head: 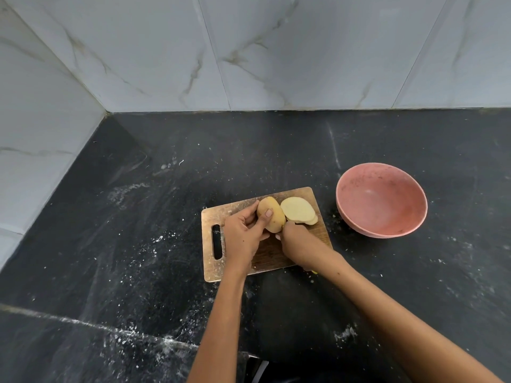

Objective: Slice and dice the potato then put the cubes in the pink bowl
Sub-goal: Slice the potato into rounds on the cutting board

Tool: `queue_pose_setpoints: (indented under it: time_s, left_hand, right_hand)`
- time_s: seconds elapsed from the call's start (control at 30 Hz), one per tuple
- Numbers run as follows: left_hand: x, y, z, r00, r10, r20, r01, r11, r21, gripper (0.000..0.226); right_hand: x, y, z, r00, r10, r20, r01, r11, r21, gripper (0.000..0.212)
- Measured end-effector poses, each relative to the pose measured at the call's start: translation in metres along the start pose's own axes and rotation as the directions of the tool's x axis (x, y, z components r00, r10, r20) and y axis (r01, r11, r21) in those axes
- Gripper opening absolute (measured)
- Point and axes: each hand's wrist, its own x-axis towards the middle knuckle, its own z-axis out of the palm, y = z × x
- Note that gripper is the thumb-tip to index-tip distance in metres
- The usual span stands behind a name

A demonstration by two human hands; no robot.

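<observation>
A wooden cutting board [265, 258] lies on the black counter. On it my left hand [243, 233] grips the uncut part of the potato [272, 217], thumb on its skin. Pale potato slices [298, 210] lie stacked just right of it. My right hand [297, 241] is curled round a knife handle, mostly hidden; a bit of yellow shows at the potato's near end and under my wrist. The blade is hidden between the potato and the slices. The pink bowl [381, 200] stands to the right of the board, nothing in it.
The black stone counter [138, 244] is dusted with white specks. Tiled marble walls [249, 51] close off the back and the left side. The board has a handle slot [217, 241] at its left end.
</observation>
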Motion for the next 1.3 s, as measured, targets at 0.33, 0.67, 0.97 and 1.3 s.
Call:
queue_pose_setpoints:
  time_s: [0.33, 0.67, 0.97, 1.3]
  left_hand:
    - [0.0, 0.008, 0.016, 0.996, 0.078, -0.05, -0.073, 0.993, 0.093, 0.043]
    - [-0.004, 0.008, 0.021, 0.992, 0.064, -0.113, -0.061, 0.998, 0.034, 0.028]
    - [-0.007, 0.011, 0.025, 0.99, 0.036, -0.139, -0.031, 0.999, 0.035, 0.036]
    - [-0.003, 0.007, 0.027, 0.983, 0.086, -0.163, -0.072, 0.993, 0.091, 0.042]
  right_hand:
    - [-0.001, 0.006, -0.003, 1.0, 0.018, -0.011, -0.018, 1.0, 0.011, 0.024]
    - [-0.03, 0.011, 0.013, 0.956, -0.074, -0.283, 0.049, 0.994, -0.094, 0.017]
    - [-0.042, 0.017, 0.015, 0.961, -0.107, -0.254, 0.084, 0.992, -0.098, 0.004]
    - [-0.056, 0.031, 0.018, 0.98, -0.052, -0.191, 0.04, 0.997, -0.066, 0.009]
